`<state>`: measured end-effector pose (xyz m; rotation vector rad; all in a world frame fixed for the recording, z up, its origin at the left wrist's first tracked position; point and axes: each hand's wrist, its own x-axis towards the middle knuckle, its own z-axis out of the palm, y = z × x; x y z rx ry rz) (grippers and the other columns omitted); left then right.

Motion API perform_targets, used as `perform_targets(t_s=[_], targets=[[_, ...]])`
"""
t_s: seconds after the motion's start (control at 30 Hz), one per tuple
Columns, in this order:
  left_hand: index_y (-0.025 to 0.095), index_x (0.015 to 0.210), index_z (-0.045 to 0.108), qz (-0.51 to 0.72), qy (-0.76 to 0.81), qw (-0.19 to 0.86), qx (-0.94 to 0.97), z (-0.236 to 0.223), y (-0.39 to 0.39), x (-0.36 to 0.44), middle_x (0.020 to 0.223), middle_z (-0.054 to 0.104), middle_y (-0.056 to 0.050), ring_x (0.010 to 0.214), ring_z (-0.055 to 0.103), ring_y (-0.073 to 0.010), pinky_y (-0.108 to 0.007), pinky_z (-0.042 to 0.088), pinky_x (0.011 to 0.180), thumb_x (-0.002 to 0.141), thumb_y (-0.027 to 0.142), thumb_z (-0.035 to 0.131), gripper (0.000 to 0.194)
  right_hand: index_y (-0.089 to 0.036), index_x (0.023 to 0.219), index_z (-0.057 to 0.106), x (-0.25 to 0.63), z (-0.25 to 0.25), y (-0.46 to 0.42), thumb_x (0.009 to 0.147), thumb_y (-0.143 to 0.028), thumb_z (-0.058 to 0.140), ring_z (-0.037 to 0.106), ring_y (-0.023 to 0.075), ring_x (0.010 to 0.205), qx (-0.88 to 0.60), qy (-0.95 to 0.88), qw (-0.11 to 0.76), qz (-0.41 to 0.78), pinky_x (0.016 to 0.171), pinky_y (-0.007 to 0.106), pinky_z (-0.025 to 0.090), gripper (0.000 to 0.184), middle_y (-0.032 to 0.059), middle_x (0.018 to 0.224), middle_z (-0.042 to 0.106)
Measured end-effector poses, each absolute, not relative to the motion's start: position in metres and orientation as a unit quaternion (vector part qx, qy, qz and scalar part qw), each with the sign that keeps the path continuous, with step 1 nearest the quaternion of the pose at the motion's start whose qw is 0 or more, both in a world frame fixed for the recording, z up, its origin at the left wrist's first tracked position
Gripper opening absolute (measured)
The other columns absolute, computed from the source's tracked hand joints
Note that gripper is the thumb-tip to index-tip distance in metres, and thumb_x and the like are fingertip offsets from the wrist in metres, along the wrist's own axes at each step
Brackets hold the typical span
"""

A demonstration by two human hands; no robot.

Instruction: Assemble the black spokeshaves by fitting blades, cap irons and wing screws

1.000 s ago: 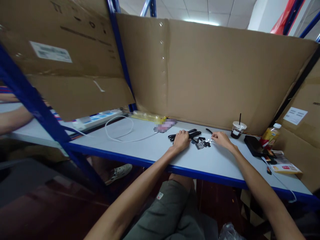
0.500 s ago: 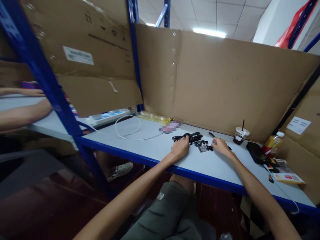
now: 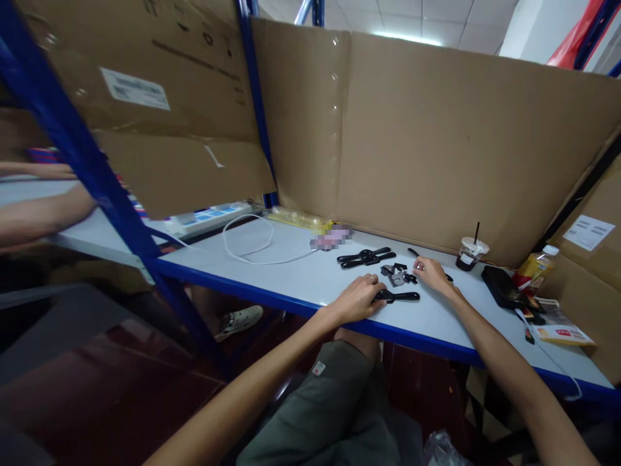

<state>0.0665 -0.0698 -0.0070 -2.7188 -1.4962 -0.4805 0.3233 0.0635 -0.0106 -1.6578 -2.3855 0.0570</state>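
Observation:
My left hand [image 3: 363,298] is closed on a black spokeshave body [image 3: 405,296] near the table's front edge; one long handle sticks out to the right of the fingers. Behind it lie more black spokeshave bodies [image 3: 366,257], stacked together. A small pile of loose grey and black metal parts [image 3: 398,275] sits between my hands. To the right of the pile, my right hand [image 3: 431,275] has its fingertips pinched together; what they hold is too small to make out. Another black spokeshave body [image 3: 413,252] lies under and behind that hand, with its middle hidden.
A drink cup [image 3: 469,254] with a straw, a black case [image 3: 499,288], a juice bottle [image 3: 538,268] and a packet [image 3: 565,333] stand at the right. A white cable [image 3: 252,261] loops at the left. Cardboard [image 3: 436,155] walls the back. Another person's arm [image 3: 43,217] rests at the neighbouring table.
My left hand has moved from the stack toward the table's front edge, bringing one spokeshave body with it. My right hand stays pinched beside the loose parts. The view has tilted slightly downward.

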Motion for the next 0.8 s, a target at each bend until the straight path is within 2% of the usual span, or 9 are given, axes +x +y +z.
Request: perform_targets(t_s=[0.2,0.33,0.5,0.8], targets=[[0.017,0.129,0.059,-0.203,-0.46,0.004,-0.864,-0.014,-0.07,0.059,0.128,0.062,-0.009,0.111,0.064,-0.0241,-0.047,0.056,0.095,0.099,0.038,0.063,0.037,-0.019,0.128,0.061,0.328,-0.01,0.065,0.099,-0.037,0.063,0.065,0.0235,0.108,-0.545,-0.829,0.125,-0.001,0.091,0.045,0.057,0.035,0.0099,0.13,0.063],[0.02,0.129,0.063,-0.231,-0.476,-0.023,-0.848,-0.021,-0.078,0.048,0.112,0.062,-0.009,0.107,0.059,-0.0246,-0.042,0.05,0.096,0.098,0.028,0.061,0.032,-0.021,0.127,0.062,0.332,-0.011,0.068,0.1,-0.037,0.061,0.065,0.0226,0.108,-0.535,-0.835,0.126,0.013,0.092,0.044,0.056,0.031,0.0099,0.131,0.062],[0.029,0.14,0.058,-0.237,-0.482,-0.053,-0.842,-0.02,-0.082,0.05,0.113,0.058,-0.008,0.104,0.057,-0.0256,-0.042,0.045,0.097,0.098,0.033,0.06,0.042,-0.019,0.128,0.062,0.334,-0.011,0.07,0.099,-0.037,0.063,0.065,0.0232,0.108,-0.532,-0.837,0.125,0.026,0.091,0.045,0.057,0.034,0.0098,0.129,0.063],[0.03,0.14,0.06,-0.238,-0.489,-0.066,-0.837,-0.014,-0.085,0.051,0.112,0.058,-0.008,0.105,0.055,-0.0265,-0.042,0.043,0.098,0.098,0.034,0.06,0.042,-0.019,0.128,0.061,0.332,-0.005,0.073,0.099,-0.037,0.063,0.065,0.0234,0.108,-0.54,-0.825,0.164,0.029,0.091,0.045,0.057,0.035,0.0098,0.129,0.063]])
